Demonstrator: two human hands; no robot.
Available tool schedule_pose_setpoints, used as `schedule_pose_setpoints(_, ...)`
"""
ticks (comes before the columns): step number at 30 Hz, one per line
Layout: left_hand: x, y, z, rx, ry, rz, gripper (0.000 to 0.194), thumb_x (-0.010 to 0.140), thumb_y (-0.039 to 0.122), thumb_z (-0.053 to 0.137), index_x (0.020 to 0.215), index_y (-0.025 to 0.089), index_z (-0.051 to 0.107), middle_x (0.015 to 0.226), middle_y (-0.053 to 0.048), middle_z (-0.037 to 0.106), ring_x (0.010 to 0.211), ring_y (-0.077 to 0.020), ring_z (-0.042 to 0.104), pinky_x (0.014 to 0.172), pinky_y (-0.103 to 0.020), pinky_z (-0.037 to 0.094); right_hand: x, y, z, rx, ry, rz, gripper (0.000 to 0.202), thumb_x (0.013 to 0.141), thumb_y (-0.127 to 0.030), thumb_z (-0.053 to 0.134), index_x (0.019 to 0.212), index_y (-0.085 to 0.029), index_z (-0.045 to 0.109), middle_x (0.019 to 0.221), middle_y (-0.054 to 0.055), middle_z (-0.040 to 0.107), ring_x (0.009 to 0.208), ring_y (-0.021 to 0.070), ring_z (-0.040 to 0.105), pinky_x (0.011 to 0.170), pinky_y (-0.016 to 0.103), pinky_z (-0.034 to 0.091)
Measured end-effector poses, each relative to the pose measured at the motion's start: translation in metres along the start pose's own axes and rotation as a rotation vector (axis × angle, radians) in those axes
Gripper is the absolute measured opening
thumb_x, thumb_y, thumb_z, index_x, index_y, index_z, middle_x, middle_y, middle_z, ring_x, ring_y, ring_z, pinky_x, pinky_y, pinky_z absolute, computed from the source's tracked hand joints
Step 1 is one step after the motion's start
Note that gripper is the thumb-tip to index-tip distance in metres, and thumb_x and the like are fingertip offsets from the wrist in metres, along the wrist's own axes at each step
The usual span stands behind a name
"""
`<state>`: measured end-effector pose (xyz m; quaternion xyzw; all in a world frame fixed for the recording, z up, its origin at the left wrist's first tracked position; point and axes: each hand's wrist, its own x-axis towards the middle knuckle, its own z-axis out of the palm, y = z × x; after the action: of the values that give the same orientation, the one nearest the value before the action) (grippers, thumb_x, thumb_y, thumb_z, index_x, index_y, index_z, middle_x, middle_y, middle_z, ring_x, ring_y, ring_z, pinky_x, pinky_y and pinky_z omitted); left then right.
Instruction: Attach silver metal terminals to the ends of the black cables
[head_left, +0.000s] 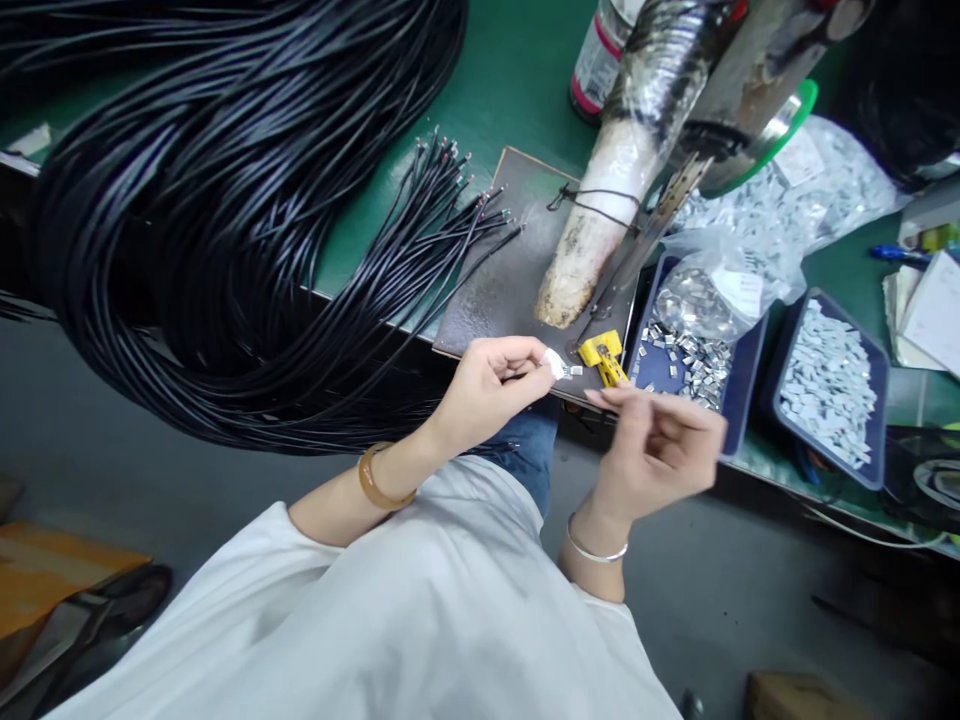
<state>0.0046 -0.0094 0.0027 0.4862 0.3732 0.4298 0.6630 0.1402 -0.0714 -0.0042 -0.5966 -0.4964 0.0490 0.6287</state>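
My left hand is closed in a pinch on a small connector with a metal plug end. Something white wraps or covers its fingertips, and I cannot tell which. To the right, my right hand is slightly blurred, its index finger stretched toward the connector and the other fingers loosely curled. Nothing shows at its fingertips. Just beyond both hands lies a yellow plastic piece on the dark board, below a worn, tape-wrapped machine arm.
Bundled black cables fill the left, their stripped ends reaching over the board. At right stand a blue tray of metal shells and another tray of pale small parts. Behind them lie a plastic bag of parts and a jar.
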Motion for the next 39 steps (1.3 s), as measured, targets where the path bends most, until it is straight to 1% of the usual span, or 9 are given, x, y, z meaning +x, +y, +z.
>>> schedule_pose_setpoints(3,-0.002,-0.004,0.003,0.085,0.034,0.049,0.016,0.083,0.023,0.066,0.071,0.013,0.067,0.064,0.001,0.058,0.059,-0.008,0.049,0.056,-0.019,0.039,-0.006,0.005,0.009,-0.039,-0.121,0.005,0.009,0.086,-0.014,0.07,0.09,-0.021,0.065,0.093,0.002,0.076,0.084,0.0167,0.076,0.074,0.032,0.064)
schedule_pose_setpoints(4,-0.003,-0.005,0.004,0.113,0.045,0.064,0.016,0.084,0.024,0.065,0.072,0.013,0.068,0.064,0.001,0.058,0.06,-0.0083,0.049,0.057,-0.019,0.04,-0.007,0.006,0.011,-0.068,-0.141,-0.014,0.009,0.086,-0.014,0.069,0.09,-0.021,0.066,0.095,0.002,0.076,0.087,0.0168,0.076,0.077,0.033,0.064)
schedule_pose_setpoints(7,-0.003,-0.008,0.005,0.141,0.048,0.075,0.016,0.085,0.024,0.065,0.074,0.014,0.069,0.067,0.0,0.06,0.062,-0.0094,0.052,0.057,-0.019,0.041,-0.008,0.011,0.013,-0.139,-0.143,-0.089,0.01,0.086,-0.013,0.068,0.091,-0.022,0.066,0.097,0.002,0.076,0.09,0.0165,0.075,0.082,0.035,0.064)
schedule_pose_setpoints(12,0.001,-0.006,0.006,0.132,0.044,0.036,0.013,0.08,0.02,0.066,0.07,0.013,0.071,0.064,0.0,0.062,0.059,-0.0086,0.052,0.054,-0.018,0.041,-0.004,0.015,0.013,-0.152,-0.133,-0.184,0.015,0.084,-0.011,0.07,0.092,-0.023,0.068,0.097,0.001,0.076,0.088,0.0156,0.075,0.08,0.033,0.064)
schedule_pose_setpoints(17,0.006,-0.003,0.006,0.116,0.042,0.038,0.013,0.078,0.02,0.067,0.07,0.012,0.074,0.07,-0.003,0.072,0.067,-0.0119,0.063,0.062,-0.019,0.051,0.0,0.017,0.014,-0.171,-0.124,-0.251,0.019,0.082,-0.009,0.072,0.093,-0.023,0.069,0.097,0.001,0.077,0.088,0.0153,0.074,0.081,0.033,0.062)
schedule_pose_setpoints(19,0.007,-0.003,0.006,0.106,0.045,0.048,0.012,0.078,0.019,0.068,0.072,0.012,0.075,0.073,-0.003,0.074,0.069,-0.0122,0.065,0.064,-0.019,0.052,0.001,0.017,0.015,-0.176,-0.122,-0.274,0.02,0.081,-0.007,0.072,0.093,-0.023,0.069,0.097,0.001,0.077,0.088,0.0151,0.074,0.082,0.032,0.062)
schedule_pose_setpoints(25,0.009,-0.006,0.005,0.094,0.06,0.062,0.01,0.079,0.019,0.069,0.077,0.012,0.077,0.079,-0.004,0.077,0.073,-0.0123,0.069,0.067,-0.018,0.055,0.004,0.018,0.017,-0.223,-0.13,-0.283,0.017,0.083,-0.011,0.071,0.093,-0.025,0.069,0.098,0.0,0.077,0.088,0.0162,0.075,0.082,0.034,0.062)
schedule_pose_setpoints(34,0.01,0.0,0.006,0.092,0.094,0.067,0.009,0.076,0.018,0.07,0.075,0.012,0.077,0.077,-0.004,0.077,0.07,-0.0123,0.068,0.064,-0.018,0.055,0.005,0.013,0.016,-0.197,-0.125,-0.297,0.021,0.081,-0.008,0.073,0.093,-0.025,0.069,0.102,0.001,0.076,0.09,0.0167,0.074,0.081,0.034,0.064)
schedule_pose_setpoints(39,0.01,-0.004,0.003,0.111,0.034,0.044,0.011,0.079,0.02,0.069,0.075,0.013,0.077,0.073,-0.003,0.075,0.067,-0.0113,0.065,0.061,-0.018,0.051,0.0,0.017,0.019,-0.188,-0.118,-0.334,0.02,0.08,-0.008,0.072,0.091,-0.022,0.065,0.102,0.003,0.077,0.09,0.0161,0.075,0.077,0.031,0.065)
